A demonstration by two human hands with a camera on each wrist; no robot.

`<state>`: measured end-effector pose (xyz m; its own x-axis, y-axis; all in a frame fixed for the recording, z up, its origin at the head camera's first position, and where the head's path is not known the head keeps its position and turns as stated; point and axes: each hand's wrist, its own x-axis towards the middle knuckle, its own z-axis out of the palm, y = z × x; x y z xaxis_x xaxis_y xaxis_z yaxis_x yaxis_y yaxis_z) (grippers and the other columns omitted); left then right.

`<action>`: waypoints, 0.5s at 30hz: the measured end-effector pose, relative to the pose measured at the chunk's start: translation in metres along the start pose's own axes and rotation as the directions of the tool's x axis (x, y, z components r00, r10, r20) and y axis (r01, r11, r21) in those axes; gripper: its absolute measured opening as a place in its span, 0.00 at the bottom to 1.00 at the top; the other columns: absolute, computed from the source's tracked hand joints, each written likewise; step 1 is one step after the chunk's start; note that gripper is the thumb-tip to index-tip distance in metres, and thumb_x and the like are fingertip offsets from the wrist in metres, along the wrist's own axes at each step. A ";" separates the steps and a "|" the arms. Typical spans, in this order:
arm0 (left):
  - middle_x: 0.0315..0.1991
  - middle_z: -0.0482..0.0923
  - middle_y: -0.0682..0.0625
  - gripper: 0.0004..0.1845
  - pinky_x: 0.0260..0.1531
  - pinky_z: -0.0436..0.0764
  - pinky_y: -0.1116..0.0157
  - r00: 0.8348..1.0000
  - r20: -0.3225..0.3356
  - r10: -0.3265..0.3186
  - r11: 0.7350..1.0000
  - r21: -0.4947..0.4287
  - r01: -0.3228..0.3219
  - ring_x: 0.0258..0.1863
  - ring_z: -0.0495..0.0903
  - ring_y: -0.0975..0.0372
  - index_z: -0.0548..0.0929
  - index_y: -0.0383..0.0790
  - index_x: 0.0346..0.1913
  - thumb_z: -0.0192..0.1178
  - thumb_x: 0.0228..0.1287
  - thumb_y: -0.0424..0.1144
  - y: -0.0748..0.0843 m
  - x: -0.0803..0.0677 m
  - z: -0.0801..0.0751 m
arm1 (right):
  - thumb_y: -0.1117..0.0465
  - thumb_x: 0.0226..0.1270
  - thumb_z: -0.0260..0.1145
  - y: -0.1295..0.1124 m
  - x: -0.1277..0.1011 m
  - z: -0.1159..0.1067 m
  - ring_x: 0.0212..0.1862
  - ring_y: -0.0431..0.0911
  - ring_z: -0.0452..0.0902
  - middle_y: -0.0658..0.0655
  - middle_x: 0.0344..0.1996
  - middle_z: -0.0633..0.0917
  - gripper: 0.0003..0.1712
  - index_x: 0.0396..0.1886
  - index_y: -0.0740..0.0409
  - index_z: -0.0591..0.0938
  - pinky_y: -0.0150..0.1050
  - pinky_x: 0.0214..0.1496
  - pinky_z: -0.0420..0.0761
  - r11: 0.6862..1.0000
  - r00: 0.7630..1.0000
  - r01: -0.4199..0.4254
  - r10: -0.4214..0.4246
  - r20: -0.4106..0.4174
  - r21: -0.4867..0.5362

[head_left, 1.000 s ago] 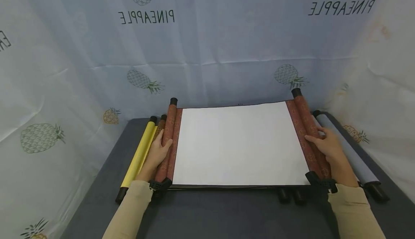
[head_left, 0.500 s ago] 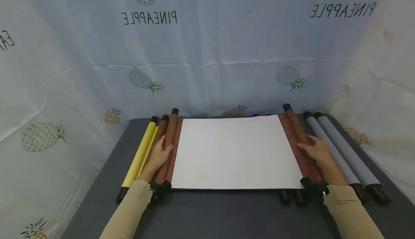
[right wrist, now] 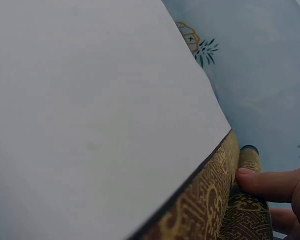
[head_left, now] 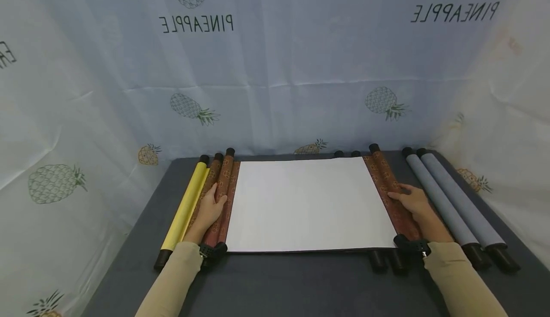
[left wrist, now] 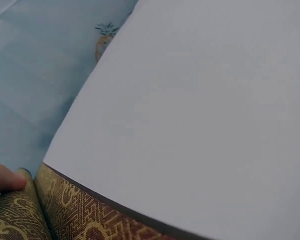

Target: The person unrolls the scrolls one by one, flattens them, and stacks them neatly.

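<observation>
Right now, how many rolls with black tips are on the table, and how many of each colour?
Yellow roll: 1
Brown patterned rolls: 3
Grey rolls: 2
Rolls showing only their tips, colour hidden by the white sheet: 2
Total: 8

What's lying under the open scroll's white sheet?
Two black rod ends poke out past the near edge of the white sheet, and two dark tips show beyond its far edge. Whatever lies between is covered.
</observation>
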<state>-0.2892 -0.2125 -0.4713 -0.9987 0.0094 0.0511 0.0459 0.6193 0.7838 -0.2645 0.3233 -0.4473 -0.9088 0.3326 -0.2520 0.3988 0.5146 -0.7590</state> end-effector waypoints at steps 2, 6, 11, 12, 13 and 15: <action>0.74 0.47 0.25 0.35 0.71 0.55 0.41 1.000 -0.005 -0.002 1.000 -0.007 0.002 0.74 0.48 0.36 0.47 0.23 0.73 0.48 0.73 0.35 -0.001 0.000 0.001 | 0.55 0.68 0.58 0.001 0.001 0.002 0.70 0.73 0.54 0.80 0.70 0.54 0.43 0.74 0.69 0.50 0.64 0.68 0.65 1.000 1.000 -0.013 0.013 -0.015 0.014; 0.73 0.49 0.25 0.34 0.71 0.56 0.41 1.000 -0.011 -0.003 1.000 0.003 0.003 0.74 0.49 0.36 0.48 0.22 0.73 0.48 0.73 0.34 -0.003 0.000 0.005 | 0.58 0.67 0.59 0.001 -0.001 0.006 0.70 0.72 0.56 0.80 0.69 0.58 0.40 0.73 0.69 0.55 0.63 0.68 0.65 1.000 0.998 -0.017 0.018 -0.060 0.017; 0.73 0.49 0.24 0.34 0.70 0.56 0.40 1.000 -0.014 0.008 1.000 0.002 -0.008 0.73 0.49 0.35 0.48 0.21 0.73 0.48 0.72 0.33 -0.002 0.000 0.008 | 0.62 0.65 0.61 -0.003 -0.005 0.008 0.68 0.72 0.58 0.80 0.68 0.61 0.38 0.71 0.70 0.59 0.64 0.67 0.65 1.000 0.994 -0.014 0.015 -0.108 0.010; 0.73 0.49 0.24 0.34 0.71 0.56 0.40 1.000 -0.014 0.008 1.000 0.000 -0.008 0.74 0.49 0.35 0.48 0.21 0.73 0.48 0.72 0.33 -0.002 0.000 0.008 | 0.62 0.65 0.61 -0.003 -0.005 0.008 0.68 0.72 0.58 0.80 0.68 0.61 0.38 0.71 0.70 0.59 0.64 0.67 0.65 1.000 0.993 -0.020 0.020 -0.115 0.008; 0.73 0.49 0.24 0.34 0.70 0.56 0.40 1.000 -0.014 0.011 1.000 0.003 -0.011 0.73 0.49 0.35 0.48 0.21 0.72 0.48 0.72 0.33 -0.002 0.000 0.008 | 0.62 0.65 0.62 -0.004 -0.005 0.008 0.69 0.72 0.58 0.80 0.68 0.61 0.38 0.71 0.70 0.60 0.64 0.67 0.65 1.000 0.993 -0.025 0.026 -0.119 0.008; 0.73 0.49 0.24 0.34 0.71 0.56 0.40 1.000 -0.009 0.014 1.000 0.010 -0.014 0.73 0.49 0.35 0.48 0.20 0.72 0.48 0.72 0.33 -0.002 -0.001 0.007 | 0.62 0.64 0.62 -0.005 -0.005 0.008 0.69 0.72 0.57 0.79 0.68 0.61 0.38 0.71 0.70 0.61 0.64 0.68 0.65 0.999 0.992 -0.034 0.035 -0.125 0.009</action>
<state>-0.2889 -0.2079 -0.4769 -0.9977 0.0111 0.0671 0.0592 0.6272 0.7766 -0.2629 0.3134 -0.4472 -0.8717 0.4468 -0.2013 0.4287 0.4961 -0.7551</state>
